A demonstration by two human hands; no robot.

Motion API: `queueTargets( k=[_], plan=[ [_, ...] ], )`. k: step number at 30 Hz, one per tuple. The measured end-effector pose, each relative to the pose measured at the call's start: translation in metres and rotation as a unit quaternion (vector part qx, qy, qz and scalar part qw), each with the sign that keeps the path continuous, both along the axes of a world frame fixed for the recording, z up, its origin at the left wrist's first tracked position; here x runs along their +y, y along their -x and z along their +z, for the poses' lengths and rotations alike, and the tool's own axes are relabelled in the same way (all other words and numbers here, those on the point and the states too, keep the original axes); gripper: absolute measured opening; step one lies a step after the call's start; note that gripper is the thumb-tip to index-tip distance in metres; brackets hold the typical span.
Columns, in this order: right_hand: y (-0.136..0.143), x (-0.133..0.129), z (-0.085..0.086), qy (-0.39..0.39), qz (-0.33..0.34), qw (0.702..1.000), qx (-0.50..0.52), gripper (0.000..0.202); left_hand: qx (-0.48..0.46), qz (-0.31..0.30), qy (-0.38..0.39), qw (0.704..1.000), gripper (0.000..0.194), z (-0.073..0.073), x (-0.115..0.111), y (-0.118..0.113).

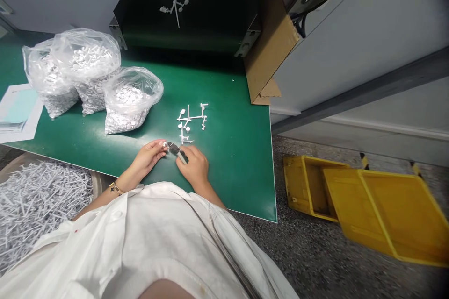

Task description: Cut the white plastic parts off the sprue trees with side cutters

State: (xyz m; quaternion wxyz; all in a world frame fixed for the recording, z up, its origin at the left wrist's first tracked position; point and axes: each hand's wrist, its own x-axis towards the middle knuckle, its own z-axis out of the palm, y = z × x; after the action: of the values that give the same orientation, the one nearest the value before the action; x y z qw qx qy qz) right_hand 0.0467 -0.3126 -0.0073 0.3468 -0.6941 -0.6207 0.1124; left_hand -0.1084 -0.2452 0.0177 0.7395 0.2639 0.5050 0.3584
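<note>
Two hands [170,159] holding metal cutters [174,149], white plastic pieces [188,118] just beyond

No legible text or signs anywhere.

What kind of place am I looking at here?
Probably a small plastics factory's work station: a dark conveyor belt carries molded white pieces, clear bags hold many small parts, and yellow crates stand on the floor.
</note>
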Motion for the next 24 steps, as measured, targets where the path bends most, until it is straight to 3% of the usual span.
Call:
queueTargets(
  k=[8, 24],
  plan=[
    [-0.0009, 0.0012, 0.0024, -0.006, 0.04, 0.999, -0.031, 0.028, -0.003, -0.001, 0.003, 1.0, 0.021, -0.0016, -0.0001, 0.0013],
    [0.0002, 0.0019, 0.0029, -0.005, 0.041, 0.997, -0.067, 0.025, -0.015, -0.016, 0.048, 0.999, 0.01, 0.0023, 0.0064, 0.0031]
  ],
)
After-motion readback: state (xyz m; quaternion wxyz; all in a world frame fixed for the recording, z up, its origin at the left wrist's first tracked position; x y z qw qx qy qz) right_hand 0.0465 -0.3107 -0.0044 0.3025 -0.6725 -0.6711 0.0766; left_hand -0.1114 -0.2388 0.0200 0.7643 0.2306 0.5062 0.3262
